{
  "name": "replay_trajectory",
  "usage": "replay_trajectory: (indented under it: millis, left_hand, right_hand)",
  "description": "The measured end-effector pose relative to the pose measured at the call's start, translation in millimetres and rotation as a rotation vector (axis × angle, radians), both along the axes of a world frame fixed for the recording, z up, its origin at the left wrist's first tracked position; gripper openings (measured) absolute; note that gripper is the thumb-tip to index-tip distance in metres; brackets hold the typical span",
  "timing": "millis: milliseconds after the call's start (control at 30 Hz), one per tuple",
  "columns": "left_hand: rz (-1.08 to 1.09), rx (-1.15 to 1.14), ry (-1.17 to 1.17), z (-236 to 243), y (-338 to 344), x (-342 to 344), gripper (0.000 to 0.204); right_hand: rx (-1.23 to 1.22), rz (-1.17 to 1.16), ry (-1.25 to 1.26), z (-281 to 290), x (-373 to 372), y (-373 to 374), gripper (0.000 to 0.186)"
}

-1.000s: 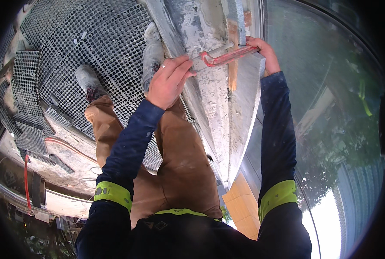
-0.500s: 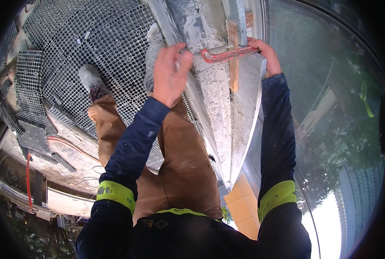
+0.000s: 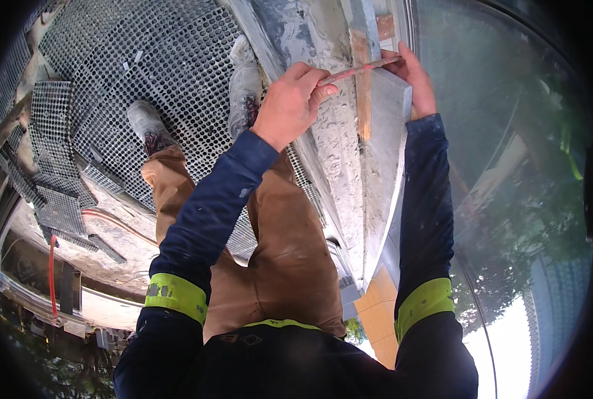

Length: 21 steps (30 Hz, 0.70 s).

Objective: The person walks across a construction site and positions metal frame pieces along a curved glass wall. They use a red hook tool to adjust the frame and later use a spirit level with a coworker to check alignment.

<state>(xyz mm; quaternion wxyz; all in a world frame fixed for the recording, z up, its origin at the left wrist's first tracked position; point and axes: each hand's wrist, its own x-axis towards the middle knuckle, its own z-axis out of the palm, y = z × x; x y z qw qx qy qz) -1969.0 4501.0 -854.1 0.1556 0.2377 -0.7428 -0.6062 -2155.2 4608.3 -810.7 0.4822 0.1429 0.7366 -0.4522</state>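
Observation:
A red, worn C-clamp [image 3: 363,69] lies crosswise over a wooden strip [image 3: 363,113] and the edge of a grey stone slab [image 3: 386,126]. My left hand [image 3: 290,103] is closed around its left end, with the thumb and fingers pinched together, covering whatever part of the screw is there. At the opposite end, my right hand [image 3: 416,83] grips the clamp beside the slab's outer edge; some of its fingers are out of sight. The clamp is seen nearly edge-on, so whether its jaws touch the wood cannot be made out.
A dusty, rough-surfaced ledge [image 3: 329,153] runs below the clamp. Black perforated rubber mats [image 3: 170,60] cover the floor under my boots, with smaller mat pieces [image 3: 60,206] at the left. A red hose [image 3: 53,276] hangs lower left. A large glass pane [image 3: 502,133] stands close on the right.
My left hand, blurred and apart from the frame before, is now closed on the clamp's left end. The clamp has turned from showing its side to nearly edge-on, its left end slightly higher.

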Motion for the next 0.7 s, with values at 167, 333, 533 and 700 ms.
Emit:
replay_trajectory:
  millis: [167,333,533,700]
  left_hand:
    - [-0.017,0.084,-0.017,12.9,-0.4,-0.8,0.019]
    - [0.047,0.16,0.04,37.0,-0.2,-6.2,0.017]
    - [0.28,0.323,0.007,55.5,-21.6,31.4,0.016]
    - [0.585,0.495,-0.138,63.7,-17.0,120.5,0.024]
  right_hand:
    - [-0.144,-0.023,-0.028,-3.7,-2.2,7.1,0.049]
    - [-0.248,-0.151,0.059,-8.7,-1.5,3.3,0.045]
    - [0.056,-0.183,1.023,39.4,28.7,-1.3,0.026]
    - [0.259,0.198,1.214,55.4,117.8,6.6,0.012]
